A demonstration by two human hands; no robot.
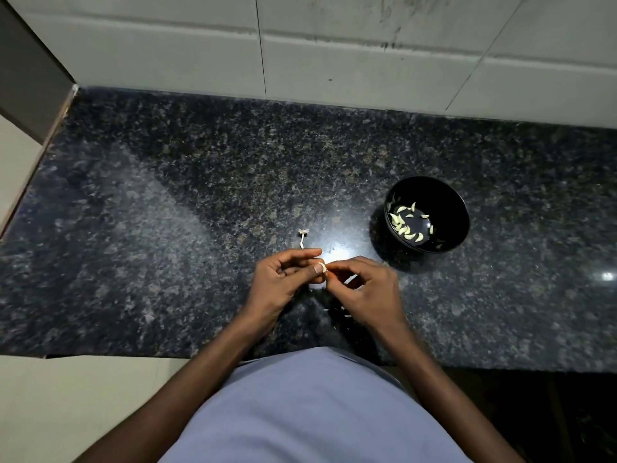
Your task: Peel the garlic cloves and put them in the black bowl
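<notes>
A small pale garlic clove (321,266) is pinched between thumb and fingers of my left hand (283,282), just above the dark granite counter. My right hand (364,289) meets it from the right, its fingertips pinching at the clove's skin. The black bowl (450,202) stands to the upper right of my hands and holds several peeled cloves (405,227) along its bottom. Bits of papery skin (337,312) lie on the counter beneath my right hand, partly hidden by it.
A bare garlic stem with its root end (302,238) lies on the granite counter (167,228) just beyond my left hand. A tiled wall (334,51) bounds the counter at the back. The counter's front edge runs close to my body.
</notes>
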